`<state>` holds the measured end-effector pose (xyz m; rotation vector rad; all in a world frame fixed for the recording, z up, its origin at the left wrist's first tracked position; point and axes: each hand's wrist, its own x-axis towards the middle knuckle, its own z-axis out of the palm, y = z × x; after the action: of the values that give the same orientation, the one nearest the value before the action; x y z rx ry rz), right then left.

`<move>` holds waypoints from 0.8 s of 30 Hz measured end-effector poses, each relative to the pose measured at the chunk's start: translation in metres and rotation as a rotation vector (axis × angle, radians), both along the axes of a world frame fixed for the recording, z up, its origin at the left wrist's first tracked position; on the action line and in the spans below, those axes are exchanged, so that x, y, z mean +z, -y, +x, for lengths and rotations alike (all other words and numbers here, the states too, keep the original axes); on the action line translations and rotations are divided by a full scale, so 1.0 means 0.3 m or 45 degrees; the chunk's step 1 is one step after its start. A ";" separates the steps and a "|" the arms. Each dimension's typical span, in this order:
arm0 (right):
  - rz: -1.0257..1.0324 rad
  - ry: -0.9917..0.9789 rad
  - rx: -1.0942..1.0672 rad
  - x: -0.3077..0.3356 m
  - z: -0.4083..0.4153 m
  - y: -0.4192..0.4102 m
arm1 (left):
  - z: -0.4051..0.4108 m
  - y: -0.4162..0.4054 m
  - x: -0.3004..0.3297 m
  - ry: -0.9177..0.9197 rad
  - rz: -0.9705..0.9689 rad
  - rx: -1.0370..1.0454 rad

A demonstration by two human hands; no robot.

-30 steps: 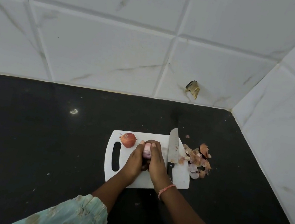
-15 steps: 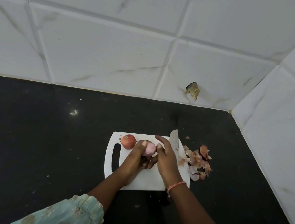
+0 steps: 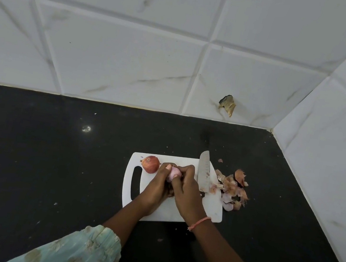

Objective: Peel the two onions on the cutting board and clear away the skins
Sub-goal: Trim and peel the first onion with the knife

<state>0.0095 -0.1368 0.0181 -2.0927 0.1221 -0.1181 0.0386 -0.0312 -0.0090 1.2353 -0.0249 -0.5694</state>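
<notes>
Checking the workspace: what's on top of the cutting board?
On the cutting board: unpeeled onion, knife, and both hands holding a pale onion. The board beneath the hands is hidden.

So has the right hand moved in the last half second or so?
Yes. The right hand has drawn back left off the steel knife blade onto the pale peeled onion over the white plastic cutting board.

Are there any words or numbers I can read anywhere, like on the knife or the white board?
None: no words, numbers or signs show anywhere.
Knife blade: only a row of dimples, no brand visible.
Cutting board: plain white.
Wall tiles: only grey marble veins.
</notes>
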 end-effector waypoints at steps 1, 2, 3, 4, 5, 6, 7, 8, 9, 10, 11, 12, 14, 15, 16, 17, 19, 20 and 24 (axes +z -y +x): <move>-0.041 0.021 -0.005 0.000 0.001 -0.003 | 0.000 0.000 -0.002 0.002 0.001 -0.001; -0.067 0.035 -0.002 0.000 0.003 -0.004 | 0.000 0.000 -0.002 -0.002 -0.001 0.004; -0.084 0.041 0.006 -0.001 0.003 -0.004 | 0.000 0.000 0.000 -0.009 0.000 0.014; -0.086 0.042 0.015 -0.003 0.003 -0.001 | 0.000 -0.001 -0.002 -0.013 -0.002 0.018; -0.081 0.041 0.022 -0.005 0.003 0.006 | 0.001 -0.002 -0.005 -0.014 -0.006 0.016; -0.071 0.040 0.027 -0.008 0.003 0.013 | 0.002 -0.002 -0.005 -0.012 -0.007 0.015; -0.057 0.038 0.033 -0.008 0.001 0.021 | 0.002 -0.001 -0.004 -0.006 0.000 0.025; -0.029 0.039 0.037 -0.007 -0.001 0.026 | 0.004 0.000 -0.010 0.009 0.004 0.032; 0.008 0.040 0.036 -0.005 -0.004 0.028 | 0.005 0.001 -0.017 0.029 0.009 0.024; 0.043 0.041 0.033 -0.001 -0.006 0.028 | 0.006 0.002 -0.023 0.049 0.012 0.010; 0.065 0.040 0.028 0.006 -0.007 0.024 | 0.006 0.002 -0.024 0.057 0.017 0.008; 0.067 0.037 0.020 0.009 -0.008 0.019 | 0.006 0.000 -0.023 0.054 0.028 0.009; 0.007 0.031 -0.003 0.011 -0.003 0.010 | 0.005 -0.001 -0.012 0.056 0.025 0.001; -0.040 0.031 -0.013 0.010 0.001 0.005 | 0.006 -0.001 -0.012 0.064 0.015 -0.007; -0.085 0.033 -0.016 0.006 0.003 0.003 | 0.006 -0.002 -0.016 0.069 0.006 -0.015; -0.119 0.035 -0.013 0.003 0.005 0.002 | 0.006 -0.002 -0.013 0.072 0.009 -0.018; -0.151 0.035 0.010 0.001 0.005 0.005 | 0.005 -0.004 -0.010 0.058 0.021 -0.010; -0.160 0.038 0.026 0.001 0.004 0.009 | 0.006 -0.003 -0.013 0.045 0.013 -0.017; -0.175 0.056 0.065 -0.001 -0.001 0.028 | 0.006 0.000 -0.017 0.007 -0.021 -0.002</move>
<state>0.0092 -0.1453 0.0178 -2.2268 0.0344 -0.1451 0.0404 -0.0313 -0.0143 1.2209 -0.0356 -0.5662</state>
